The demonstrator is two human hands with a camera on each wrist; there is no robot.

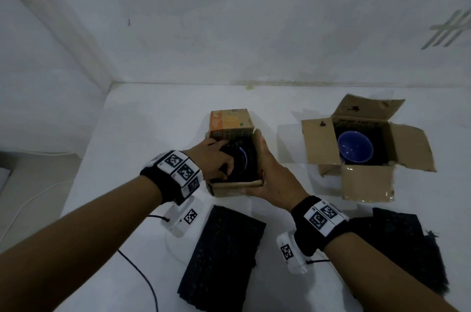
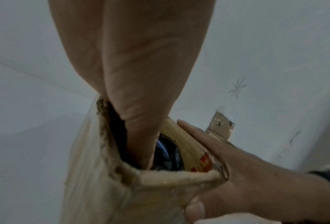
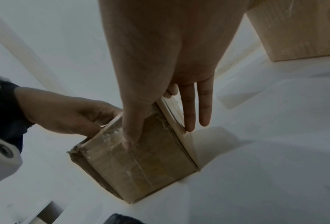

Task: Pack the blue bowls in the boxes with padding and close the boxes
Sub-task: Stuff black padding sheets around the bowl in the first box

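Tucking the padded bowl into the small box, first of two boxes not yet closed.

The blue bowl (image 1: pixel 244 158) sits inside my small box (image 1: pixel 235 184) at the middle of the tabletop (image 1: pixel 153 112), wrapped in dark padding (image 1: pixel 230 152). My left hand (image 1: pixel 212 156) reaches in, its fingers (image 1: pixel 229 166) curled and pressing on that padding, while my right hand (image 1: pixel 274 176) steadies the box from the right, its fingers (image 3: pixel 204 104) straight and flat against the outer wall and the thumb on the near side. Next, I judge, I push the padding snug around the rim, draw my fingers clear, then fold the flaps. The count: two boxes, two bowls, the second bowl (image 1: pixel 355 147) lying bare in the large box (image 1: pixel 367 184) well to the right, flaps splayed. Two loose dark padding sheets wait near me, one (image 1: pixel 221 258) in front, one (image 1: pixel 407 242) to the right.
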